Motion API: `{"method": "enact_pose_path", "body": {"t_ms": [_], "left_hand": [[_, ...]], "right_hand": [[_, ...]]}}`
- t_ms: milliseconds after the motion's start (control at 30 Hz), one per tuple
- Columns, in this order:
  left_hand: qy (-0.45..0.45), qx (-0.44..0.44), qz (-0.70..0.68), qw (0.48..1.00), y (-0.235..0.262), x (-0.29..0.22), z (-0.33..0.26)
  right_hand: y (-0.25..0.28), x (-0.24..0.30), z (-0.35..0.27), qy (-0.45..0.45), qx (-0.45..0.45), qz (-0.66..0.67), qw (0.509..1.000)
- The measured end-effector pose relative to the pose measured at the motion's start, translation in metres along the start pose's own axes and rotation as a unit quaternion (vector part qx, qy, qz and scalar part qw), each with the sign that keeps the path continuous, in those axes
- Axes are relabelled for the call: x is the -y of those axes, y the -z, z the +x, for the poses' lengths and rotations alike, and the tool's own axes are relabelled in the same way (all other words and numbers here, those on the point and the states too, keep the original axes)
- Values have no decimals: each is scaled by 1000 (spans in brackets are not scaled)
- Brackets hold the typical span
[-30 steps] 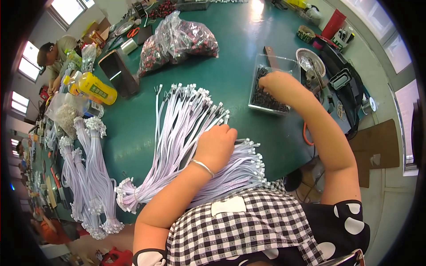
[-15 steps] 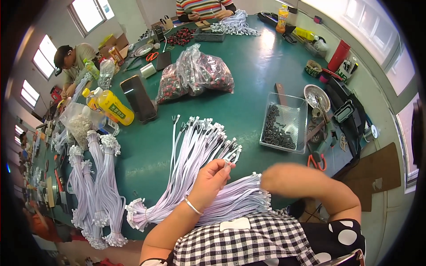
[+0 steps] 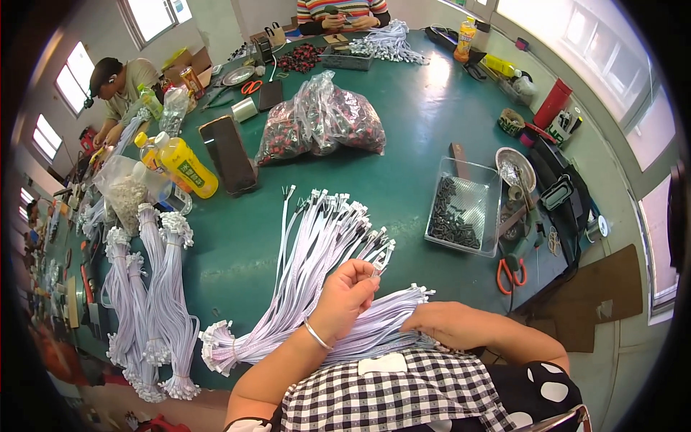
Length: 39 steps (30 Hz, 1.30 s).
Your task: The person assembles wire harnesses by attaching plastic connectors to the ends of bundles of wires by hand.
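Note:
My left hand (image 3: 350, 294) pinches the small white connector end of a cable between thumb and forefinger. My right hand (image 3: 450, 324) is bent down over the near bundle of white ribbon cables (image 3: 392, 311), its fingertips closed on cables at the bundle's right end and partly hidden. Beyond my left hand, more white cables (image 3: 306, 241) fan out, with dark and white connectors at their far tips. At the left, both groups meet in a tied cluster of white connectors (image 3: 218, 344).
Tied cable bundles (image 3: 169, 288) lie at left, below bottles (image 3: 186, 167) and a phone (image 3: 229, 155). A bag of red-and-black parts (image 3: 324, 119) sits mid-table. At right are a clear tray of black pieces (image 3: 461, 212) and orange-handled pliers (image 3: 511, 273). Two people work at the table's far side.
My right hand has come down and left from near the table's right side onto the near cable bundle. My left hand keeps its pinch, shifted slightly right.

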<state>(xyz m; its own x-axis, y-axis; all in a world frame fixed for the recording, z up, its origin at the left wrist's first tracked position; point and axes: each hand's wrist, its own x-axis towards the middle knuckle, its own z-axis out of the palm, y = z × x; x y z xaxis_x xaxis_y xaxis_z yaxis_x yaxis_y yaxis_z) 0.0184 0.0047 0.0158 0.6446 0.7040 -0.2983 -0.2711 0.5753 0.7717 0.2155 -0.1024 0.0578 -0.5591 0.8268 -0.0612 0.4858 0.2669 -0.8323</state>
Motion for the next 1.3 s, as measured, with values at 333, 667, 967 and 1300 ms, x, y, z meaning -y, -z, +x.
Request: {"method": "enact_pose_path", "body": {"t_ms": [333,667,967,1300], "left_hand": [[-12,16,7,1000,3,2,0],[11,8,5,1000,1,1,-2],[24,55,79,995,-6,0,-6],[93,112,97,985,-10,1,-6]], "right_hand": [[-11,-20,-9,53,26,292,955],[-9,-9,3,9,62,135,989],[33,0,16,68,-260,156,950],[17,-1,68,32,-234,225,945]]}}
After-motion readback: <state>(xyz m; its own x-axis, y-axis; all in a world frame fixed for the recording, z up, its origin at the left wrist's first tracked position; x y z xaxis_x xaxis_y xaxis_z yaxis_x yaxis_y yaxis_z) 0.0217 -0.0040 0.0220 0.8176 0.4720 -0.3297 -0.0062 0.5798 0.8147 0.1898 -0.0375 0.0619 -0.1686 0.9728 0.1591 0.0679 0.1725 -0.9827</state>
